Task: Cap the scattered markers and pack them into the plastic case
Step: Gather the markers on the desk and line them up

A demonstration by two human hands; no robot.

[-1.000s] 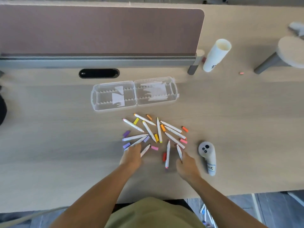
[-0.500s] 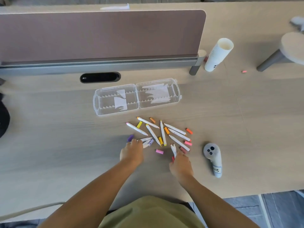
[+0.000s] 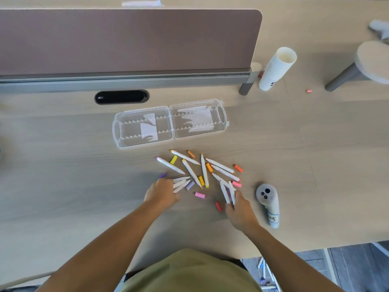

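Several white uncapped markers (image 3: 203, 171) lie scattered on the desk among loose caps: yellow (image 3: 173, 159), orange (image 3: 238, 168), pink (image 3: 200, 194), red (image 3: 218, 206), purple (image 3: 190, 185). A clear plastic case (image 3: 170, 123) lies open and empty just beyond them. My left hand (image 3: 162, 192) grips a bunch of markers (image 3: 181, 183) at the pile's left edge. My right hand (image 3: 239, 208) holds two markers (image 3: 227, 192) at the pile's right side, their ends pointing away from me.
A grey handheld controller (image 3: 268, 204) lies right of my right hand. A stack of paper cups (image 3: 276, 68) leans by the divider panel (image 3: 126, 41) at the back. A stray pink cap (image 3: 308, 91) sits far right, near a round stool (image 3: 372, 62).
Both hands have closed in on the pile. The left has gathered markers from the left edge, and the right has picked up two markers, leaving the red cap bare.
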